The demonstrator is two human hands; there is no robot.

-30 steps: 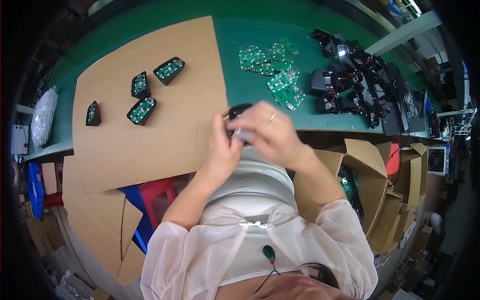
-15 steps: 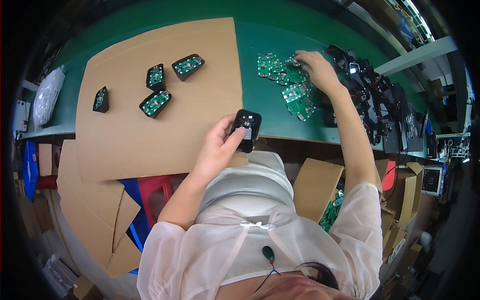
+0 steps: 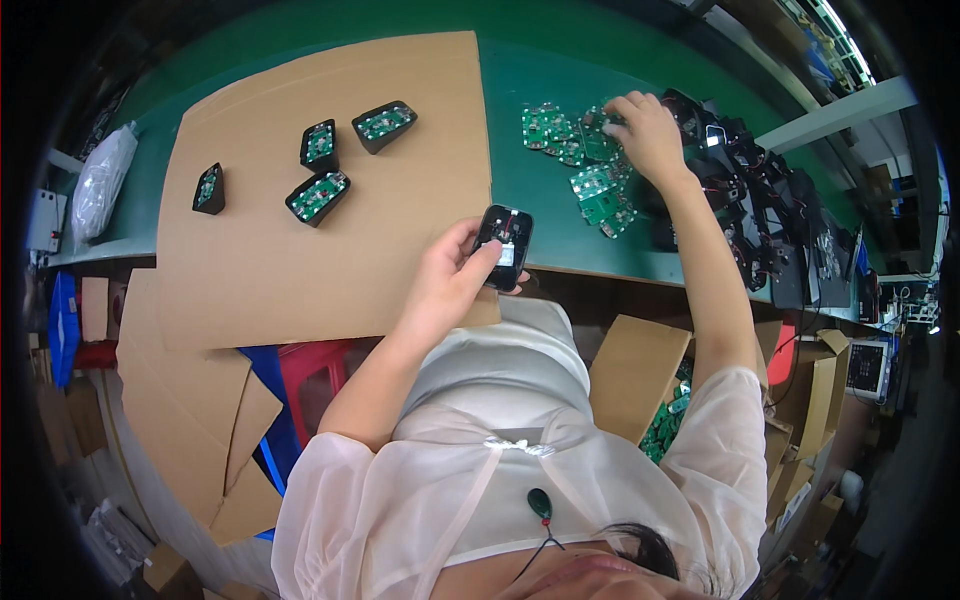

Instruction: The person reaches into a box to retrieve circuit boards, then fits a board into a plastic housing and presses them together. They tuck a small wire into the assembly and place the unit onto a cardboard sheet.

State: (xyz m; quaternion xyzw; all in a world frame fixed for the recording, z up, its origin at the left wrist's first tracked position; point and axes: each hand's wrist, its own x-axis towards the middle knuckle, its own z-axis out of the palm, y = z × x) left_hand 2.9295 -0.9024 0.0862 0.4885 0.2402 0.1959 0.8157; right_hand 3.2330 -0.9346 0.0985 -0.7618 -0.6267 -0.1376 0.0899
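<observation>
My left hand [image 3: 455, 272] grips a small black plastic housing [image 3: 513, 228] with rounded corners, thumb pressed on a pale part inside it. This hand is above the near right edge of the cardboard sheet [image 3: 400, 250]. My right hand [image 3: 645, 135] reaches to a loose pile of green circuit boards [image 3: 545, 128] on the green table. Its fingers are bent together, pinching a circuit board [image 3: 597, 118] at the pile's far right side; the hand partly hides it. Several black housings with green boards inside, one a housing [image 3: 318, 198], lie on the cardboard.
A heap of black housings with wires [image 3: 735, 200] stands right of the boards on the green table [image 3: 530, 80]. A plastic-wrapped bundle [image 3: 103, 185] lies at the far left. Below the table edge, an open cardboard box [image 3: 635, 375] holds more green boards.
My right hand has shifted slightly right, its fingers still at the boards. My left hand, with the housing, has moved a little right and away from my body. The view has shifted slightly.
</observation>
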